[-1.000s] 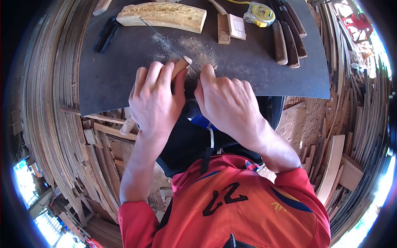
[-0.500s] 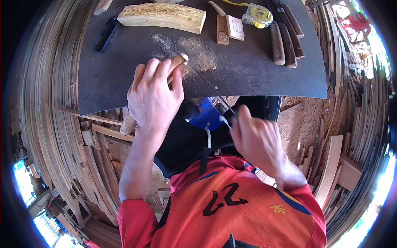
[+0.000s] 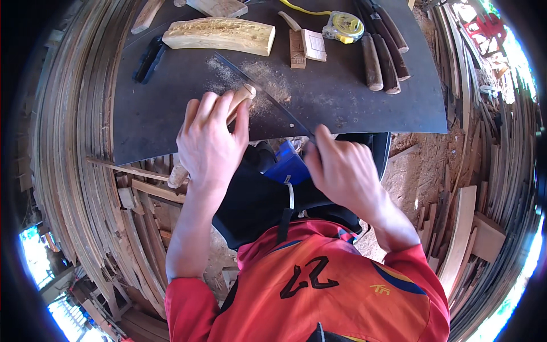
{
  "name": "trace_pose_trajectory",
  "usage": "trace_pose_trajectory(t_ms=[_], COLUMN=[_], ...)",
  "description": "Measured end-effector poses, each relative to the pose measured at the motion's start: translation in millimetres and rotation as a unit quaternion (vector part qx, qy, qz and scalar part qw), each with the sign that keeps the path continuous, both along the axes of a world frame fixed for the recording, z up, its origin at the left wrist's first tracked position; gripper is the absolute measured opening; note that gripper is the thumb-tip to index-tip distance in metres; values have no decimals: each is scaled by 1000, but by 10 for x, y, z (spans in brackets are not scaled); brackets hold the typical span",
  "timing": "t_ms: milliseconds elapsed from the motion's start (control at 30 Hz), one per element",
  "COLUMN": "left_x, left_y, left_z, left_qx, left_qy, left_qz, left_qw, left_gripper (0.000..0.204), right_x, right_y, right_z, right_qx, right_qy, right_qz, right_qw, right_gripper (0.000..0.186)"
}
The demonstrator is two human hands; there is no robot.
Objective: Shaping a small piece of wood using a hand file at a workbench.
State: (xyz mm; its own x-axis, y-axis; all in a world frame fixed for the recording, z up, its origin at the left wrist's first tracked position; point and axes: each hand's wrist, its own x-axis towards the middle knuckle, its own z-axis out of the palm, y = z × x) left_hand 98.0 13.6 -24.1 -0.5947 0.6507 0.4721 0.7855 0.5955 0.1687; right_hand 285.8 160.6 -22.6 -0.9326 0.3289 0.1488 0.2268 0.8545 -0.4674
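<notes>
My left hand (image 3: 209, 139) is closed round a pale, rounded wooden piece (image 3: 244, 94); its far end sticks out past my fingers. A rounded wood end (image 3: 178, 176) also shows beside my left wrist; whether it belongs to the same piece is hidden. In my right hand (image 3: 345, 165) is a long, thin, dark file (image 3: 273, 102), its handle covered by my fingers. The file slants up and left over the dark tabletop (image 3: 171, 114), passing close to the wooden piece's far end; I cannot tell whether they touch. Sawdust (image 3: 268, 77) lies scattered under the blade.
A rough wood block (image 3: 219, 35), a black tool (image 3: 149, 60), two small wood blocks (image 3: 313, 44), a yellow tape measure (image 3: 345, 27) and several wooden-handled tools (image 3: 383, 62) lie at the back. Stacked wood strips (image 3: 80, 85) flank the table. A blue object (image 3: 285, 165) sits below its edge.
My right hand has moved up and left with the file, whose blade now reaches farther past the wooden piece and shows more of its flat side. My left hand keeps its grip.
</notes>
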Motion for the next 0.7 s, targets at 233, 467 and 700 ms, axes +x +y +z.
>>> trace_pose_trajectory(t_ms=[233, 467, 700], left_x=[4, -21, -14], left_y=[-29, -15, -17], left_z=[-1, -16, -1], left_qx=[0, -1, -2], left_qy=[-2, 6, -10], left_qz=[6, 5, 8], left_qw=[1000, 1000, 1000], left_gripper=[18, 18, 17], right_x=[-209, -126, -108], right_y=[-53, -73, -76], right_z=[4, 103, 175], right_qx=[16, 15, 23], right_qy=[3, -24, -53], right_qz=[10, 21, 15], right_qw=[1000, 999, 998], right_gripper=[22, 22, 23])
